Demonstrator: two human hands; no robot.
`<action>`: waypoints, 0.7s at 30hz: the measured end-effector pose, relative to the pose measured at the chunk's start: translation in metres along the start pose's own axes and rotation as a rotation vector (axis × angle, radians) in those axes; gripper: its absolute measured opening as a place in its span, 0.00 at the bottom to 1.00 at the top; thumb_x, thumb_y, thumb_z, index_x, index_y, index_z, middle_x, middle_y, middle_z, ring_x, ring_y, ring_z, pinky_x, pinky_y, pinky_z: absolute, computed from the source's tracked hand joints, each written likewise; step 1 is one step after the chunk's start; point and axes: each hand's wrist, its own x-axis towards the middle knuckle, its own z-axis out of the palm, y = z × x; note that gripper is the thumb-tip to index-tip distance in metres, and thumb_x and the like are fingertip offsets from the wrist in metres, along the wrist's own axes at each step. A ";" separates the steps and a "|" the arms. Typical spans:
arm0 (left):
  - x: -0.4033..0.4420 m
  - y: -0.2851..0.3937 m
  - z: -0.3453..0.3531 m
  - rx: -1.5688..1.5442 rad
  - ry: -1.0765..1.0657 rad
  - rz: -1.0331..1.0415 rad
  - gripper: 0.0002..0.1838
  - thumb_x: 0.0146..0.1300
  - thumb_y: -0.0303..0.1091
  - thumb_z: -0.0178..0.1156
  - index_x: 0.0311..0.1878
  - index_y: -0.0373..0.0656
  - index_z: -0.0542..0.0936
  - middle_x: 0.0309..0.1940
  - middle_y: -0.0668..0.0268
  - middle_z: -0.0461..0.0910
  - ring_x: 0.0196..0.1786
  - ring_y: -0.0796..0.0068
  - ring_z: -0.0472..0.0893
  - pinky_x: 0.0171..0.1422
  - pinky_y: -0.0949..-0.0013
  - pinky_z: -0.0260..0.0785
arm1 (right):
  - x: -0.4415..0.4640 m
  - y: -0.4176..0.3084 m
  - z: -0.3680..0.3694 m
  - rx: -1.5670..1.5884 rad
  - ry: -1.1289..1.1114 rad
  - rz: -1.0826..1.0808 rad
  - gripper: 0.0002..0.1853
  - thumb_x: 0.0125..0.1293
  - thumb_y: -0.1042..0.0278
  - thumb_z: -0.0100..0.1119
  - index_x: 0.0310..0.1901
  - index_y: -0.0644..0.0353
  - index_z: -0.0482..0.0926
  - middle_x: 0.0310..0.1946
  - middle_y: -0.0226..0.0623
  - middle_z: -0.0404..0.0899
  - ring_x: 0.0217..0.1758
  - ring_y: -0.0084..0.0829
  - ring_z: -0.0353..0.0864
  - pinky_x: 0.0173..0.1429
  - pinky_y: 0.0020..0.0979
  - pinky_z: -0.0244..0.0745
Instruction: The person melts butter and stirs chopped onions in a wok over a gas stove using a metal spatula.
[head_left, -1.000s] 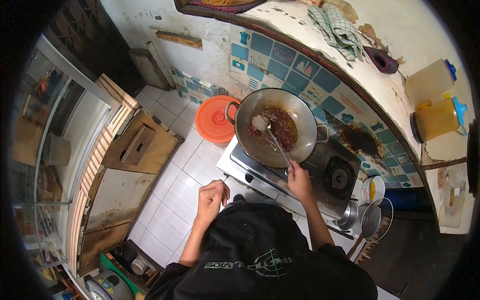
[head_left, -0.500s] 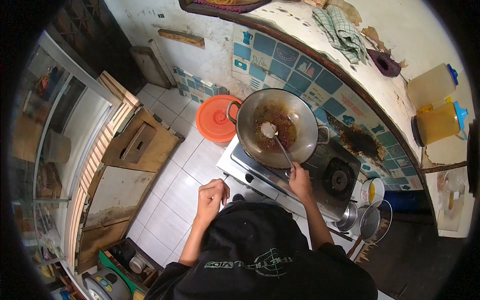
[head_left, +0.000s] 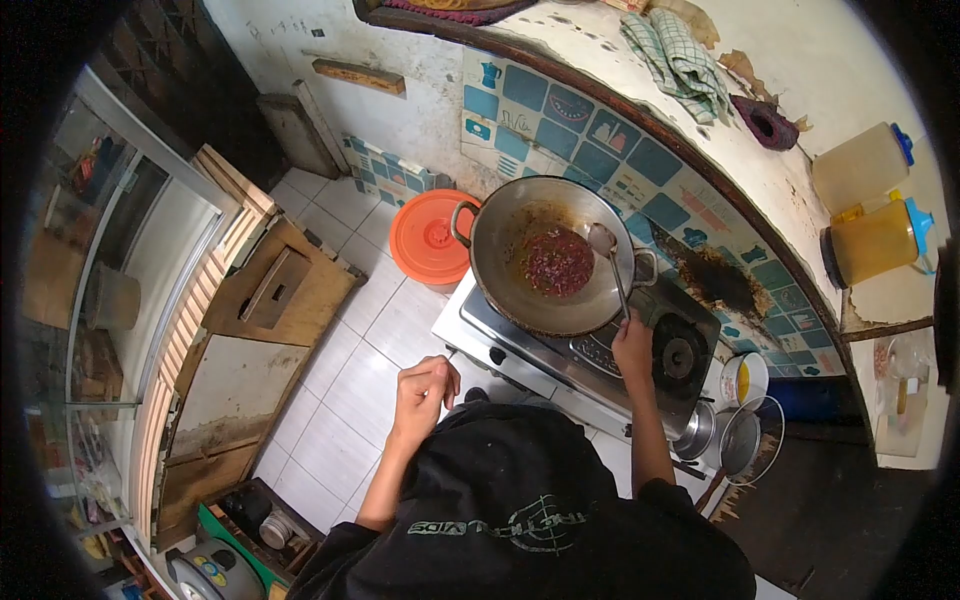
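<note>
My right hand [head_left: 632, 346] is wrapped round the handle of a metal ladle [head_left: 613, 265]. The ladle's bowl rests against the right inner wall of a large two-handled wok [head_left: 490, 285]. In the wok, a dark red chopped mixture [head_left: 558, 264] is heaped in the middle with some oil around it. The wok sits on the left burner of a gas stove [head_left: 596, 352]. My left hand [head_left: 424, 396] is held in front of my body with its fingers curled in. Nothing shows in it, and it touches neither the wok nor the stove.
An orange lidded bucket [head_left: 430, 238] stands left of the wok. The bare right burner [head_left: 679, 357] lies beside it. Pots and a strainer [head_left: 741, 446] are at the stove's right. A ledge above holds a checked cloth [head_left: 680, 65] and a yellow jug [head_left: 880, 243].
My right hand has moved right with the ladle, from the middle of the wok to its right wall. The red mixture is now gathered in a heap. My left hand stays put.
</note>
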 end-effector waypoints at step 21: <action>0.003 0.001 0.003 0.022 -0.004 0.021 0.25 0.74 0.29 0.43 0.16 0.33 0.70 0.16 0.64 0.72 0.25 0.72 0.71 0.37 0.69 0.65 | -0.026 -0.009 0.042 0.908 -0.571 0.475 0.18 0.74 0.68 0.45 0.61 0.66 0.68 0.23 0.29 0.68 0.15 0.19 0.61 0.14 0.26 0.59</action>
